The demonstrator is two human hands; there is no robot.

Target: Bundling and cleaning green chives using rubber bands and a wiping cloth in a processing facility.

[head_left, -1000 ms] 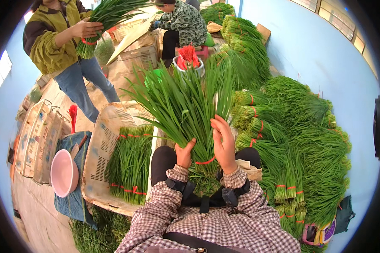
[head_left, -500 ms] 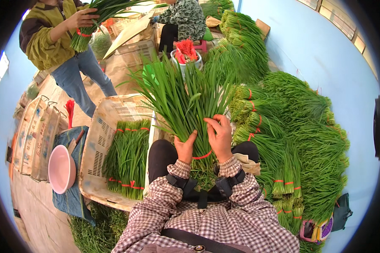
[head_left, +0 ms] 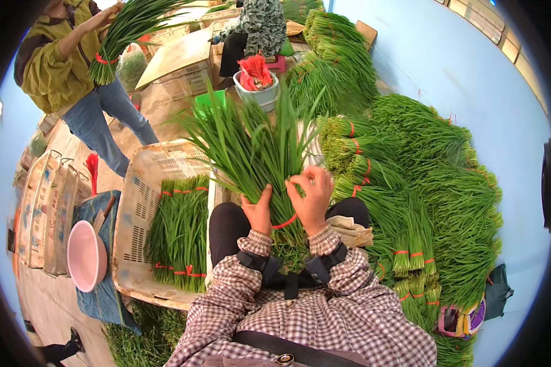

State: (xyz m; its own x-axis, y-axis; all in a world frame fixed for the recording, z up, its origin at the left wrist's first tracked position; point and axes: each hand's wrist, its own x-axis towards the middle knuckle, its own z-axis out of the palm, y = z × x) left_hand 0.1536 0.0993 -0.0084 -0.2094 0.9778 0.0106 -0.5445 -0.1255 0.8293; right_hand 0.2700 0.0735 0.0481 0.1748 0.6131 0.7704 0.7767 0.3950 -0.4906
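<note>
A loose, fanned bunch of garlic chives (head_left: 257, 144) stands upright between my knees, leaf tips pointing away from me. My left hand (head_left: 258, 211) grips its left side, thumb in front and the other fingers mostly hidden behind the leaves. A red band (head_left: 284, 222) shows across the bunch below my hands. At the right edge of the leaves, my right hand (head_left: 312, 196) is closed in a pinch, its fingers curled; whatever lies between the fingertips is too small to make out.
Left of me, a plastic crate (head_left: 134, 269) holds tied chive bundles (head_left: 180, 235); a pink basin (head_left: 87, 255) stands beyond it. Piled chives (head_left: 434, 196) line the right wall. Ahead is a bucket (head_left: 257, 98) with red bands. A person (head_left: 64, 55) holds another bunch at far left.
My right fingers have curled from a looser hold against the leaves into a tighter pinch. My view has shifted slightly. A dark shoe has come into view at lower left.
</note>
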